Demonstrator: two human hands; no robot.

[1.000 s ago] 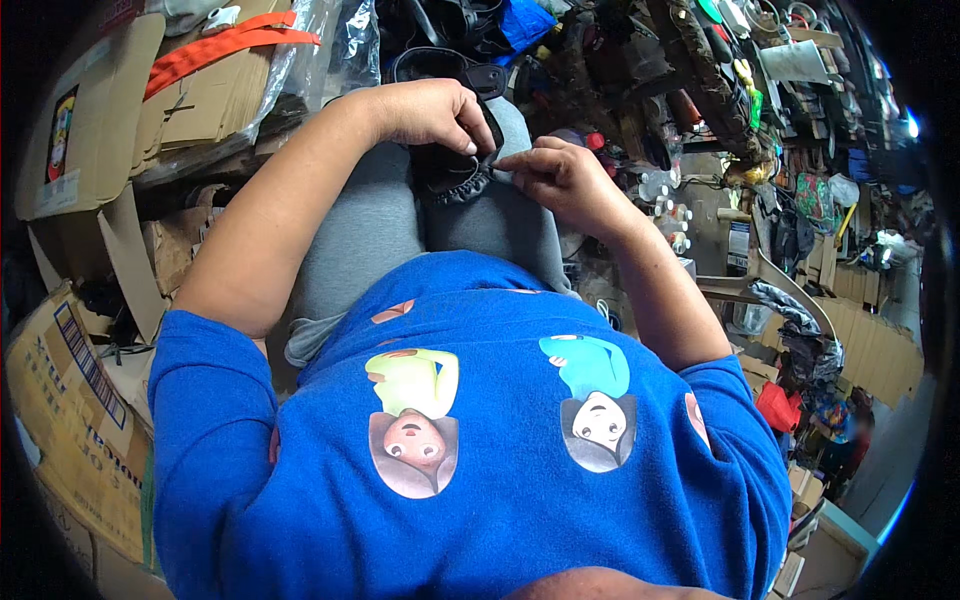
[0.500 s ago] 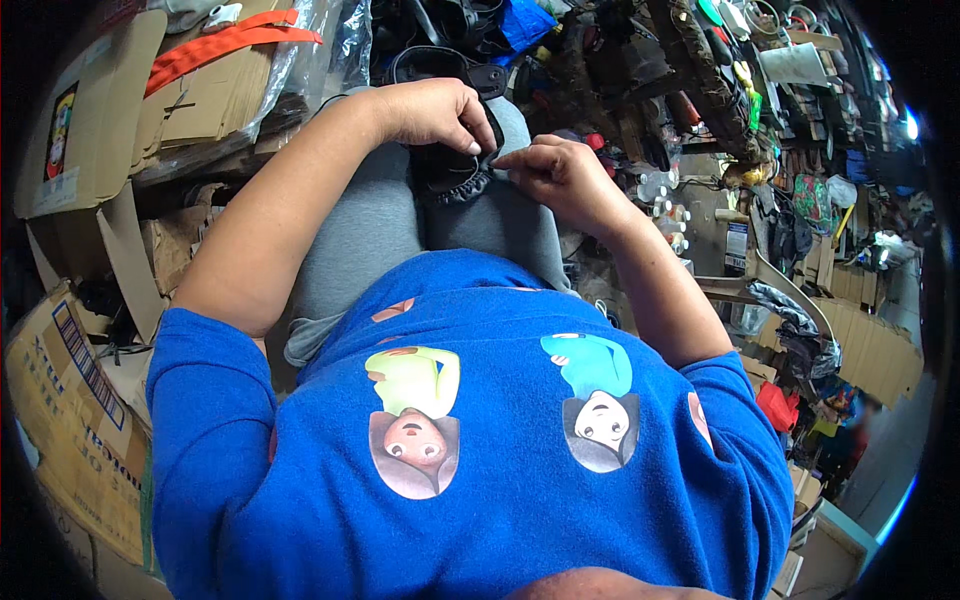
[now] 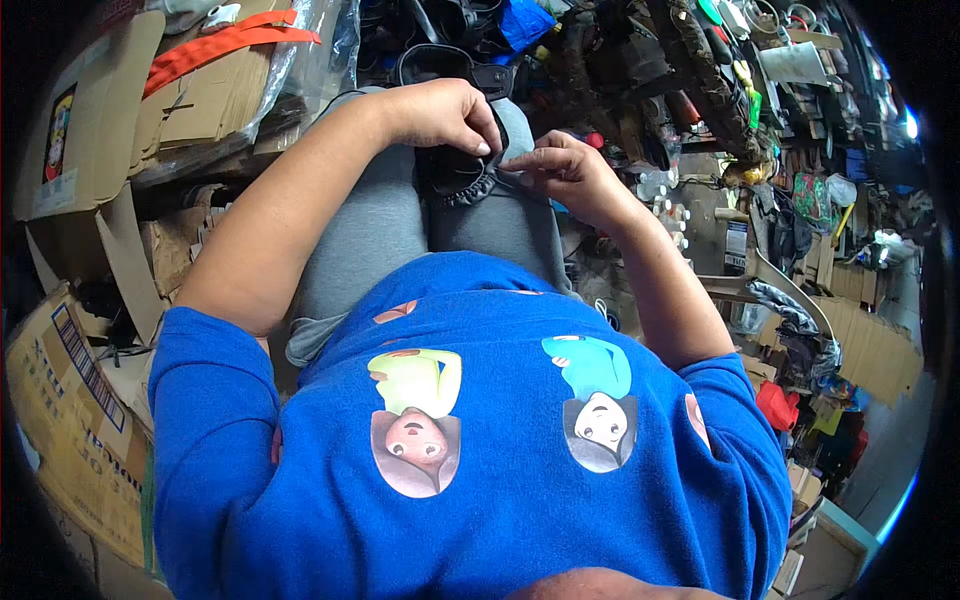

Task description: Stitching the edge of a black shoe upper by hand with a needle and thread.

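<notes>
Carton [image 3: 95,450], contents hidden, left hand [image 3: 445,115] pinching black gathered piece [image 3: 462,190] on lap [image 3: 500,228], right hand [image 3: 572,178] alongside, grip unclear

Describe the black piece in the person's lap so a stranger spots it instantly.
Find the grey trousers above the blue shirt. On them, near the left hand and right hand, sits the black piece. Its puckered lower edge sets it apart from the smooth trousers.

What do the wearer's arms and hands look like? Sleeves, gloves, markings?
Left hand and right hand: both bare, ungloved. Forearms bare too; no watch or bracelet visible. Left sleeve and right sleeve: blue, loose, about elbow-length, looking plain, part of a blue shirt with printed cartoon figures. No cables visible on either arm.
</notes>
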